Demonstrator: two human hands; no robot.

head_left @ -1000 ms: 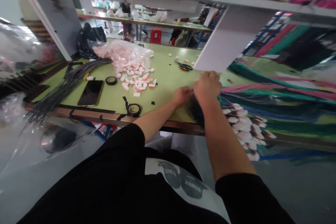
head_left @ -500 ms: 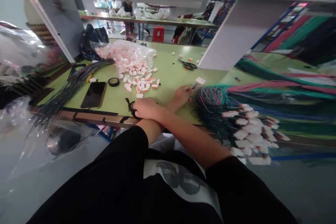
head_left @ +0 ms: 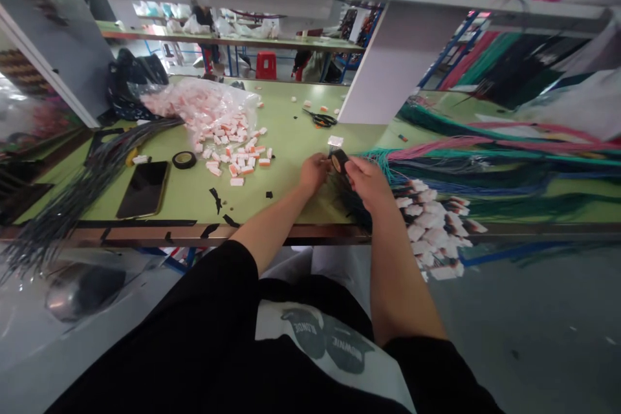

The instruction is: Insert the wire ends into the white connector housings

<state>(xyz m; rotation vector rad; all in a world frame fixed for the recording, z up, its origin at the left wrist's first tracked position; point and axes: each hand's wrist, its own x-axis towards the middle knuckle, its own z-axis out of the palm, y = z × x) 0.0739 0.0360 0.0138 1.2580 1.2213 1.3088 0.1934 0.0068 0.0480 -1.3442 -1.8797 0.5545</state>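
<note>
My left hand (head_left: 314, 173) is closed in a pinch on thin dark wires. A white connector (head_left: 335, 141) tops these wires, just above my fingertips. In my right hand (head_left: 371, 182) is a roll of black tape (head_left: 339, 161), held on edge close against the wires. Whether a strip of tape touches the wires, I cannot tell. Beside and below my right hand lies a bundle of wires (head_left: 436, 149) in green, pink and dark colours. Many white connectors (head_left: 427, 223) end the bundle and hang over the table's front edge.
Loose white-and-orange connectors (head_left: 237, 158) spill from a clear plastic bag (head_left: 194, 107). A second tape roll (head_left: 184, 160), a phone (head_left: 143, 189) and grey wires (head_left: 101, 168) lie left. Scissors (head_left: 321, 118) rest near the upright panel (head_left: 388, 65). Tape scraps (head_left: 216, 199) are near the front edge.
My right hand has lifted the tape roll off the table and carried it right to the wires. My arms have uncrossed. The left hand keeps its hold. The view has shifted right.
</note>
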